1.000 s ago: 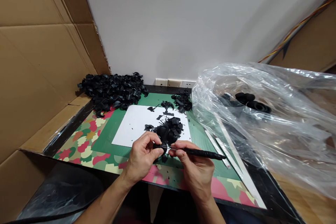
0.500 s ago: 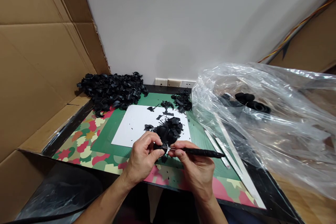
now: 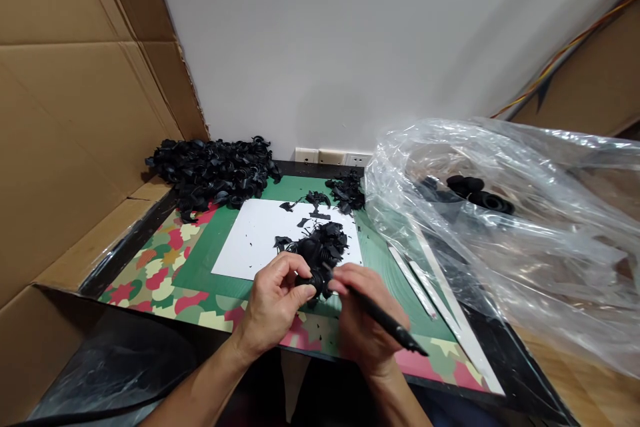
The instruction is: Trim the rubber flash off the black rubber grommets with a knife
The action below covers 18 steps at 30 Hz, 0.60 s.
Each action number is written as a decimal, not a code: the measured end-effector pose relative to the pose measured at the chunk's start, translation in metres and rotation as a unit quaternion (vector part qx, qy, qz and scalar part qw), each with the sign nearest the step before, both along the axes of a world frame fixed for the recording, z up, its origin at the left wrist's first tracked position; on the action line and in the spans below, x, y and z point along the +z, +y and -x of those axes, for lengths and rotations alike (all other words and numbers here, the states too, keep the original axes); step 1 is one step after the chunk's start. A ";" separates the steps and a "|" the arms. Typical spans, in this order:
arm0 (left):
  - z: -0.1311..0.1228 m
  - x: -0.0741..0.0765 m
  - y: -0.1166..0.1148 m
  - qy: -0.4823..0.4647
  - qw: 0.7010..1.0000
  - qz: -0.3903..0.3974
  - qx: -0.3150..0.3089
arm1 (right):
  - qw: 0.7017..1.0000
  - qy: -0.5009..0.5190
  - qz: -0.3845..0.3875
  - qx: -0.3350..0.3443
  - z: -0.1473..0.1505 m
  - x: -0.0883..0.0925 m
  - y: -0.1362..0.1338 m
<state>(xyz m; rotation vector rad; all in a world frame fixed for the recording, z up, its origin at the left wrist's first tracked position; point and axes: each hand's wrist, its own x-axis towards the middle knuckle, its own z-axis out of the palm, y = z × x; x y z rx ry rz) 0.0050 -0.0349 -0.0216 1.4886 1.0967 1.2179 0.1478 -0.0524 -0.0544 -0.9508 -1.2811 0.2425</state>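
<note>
Thumb and fingers of my left hand [image 3: 274, 290] pinch a small round, ribbed black rubber part [image 3: 316, 282] above the green mat's front edge. To its right, my right hand [image 3: 369, 320] is closed around a slim black-handled tool [image 3: 387, 325]. The handle slants down to the right out of my grip. Motion blur hides the tool's tip, so I cannot tell whether it touches the part. Just beyond my fingers, a heap of black rubber parts and scraps [image 3: 325, 243] lies on a white sheet [image 3: 240, 243].
A large pile of black rubber pieces [image 3: 215, 170] stands at the back left, a smaller scrap pile [image 3: 347, 192] at the back. Cardboard [image 3: 75, 113] walls the left side. At right, a clear plastic bag [image 3: 540, 240] holds black round parts [image 3: 485, 199]. White strips [image 3: 413, 280] lie beside it.
My right hand has pulled slightly away from the rubber part. The tool's handle has swung from nearly level to sloping down right. The part has turned in my left fingers.
</note>
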 end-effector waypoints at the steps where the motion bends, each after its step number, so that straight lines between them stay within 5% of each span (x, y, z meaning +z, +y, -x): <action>1: 0.001 0.000 -0.001 -0.001 1.000 -0.003 -0.001 | 1.000 0.009 -0.009 -0.024 -0.002 0.001 0.003; 5: 0.004 -0.002 -0.001 0.003 1.000 -0.011 0.011 | 0.994 0.097 0.017 -0.045 -0.009 0.004 0.009; 10: 0.004 -0.004 0.000 0.003 1.000 -0.009 0.015 | 0.966 0.232 0.091 0.067 -0.006 0.007 0.001; 14: 0.003 -0.003 0.000 0.008 1.000 -0.009 0.013 | 0.959 0.219 0.103 0.148 0.000 0.008 -0.005; 18: 0.003 -0.003 0.000 0.016 1.000 -0.012 0.006 | 0.966 0.186 0.100 0.152 0.002 0.006 -0.005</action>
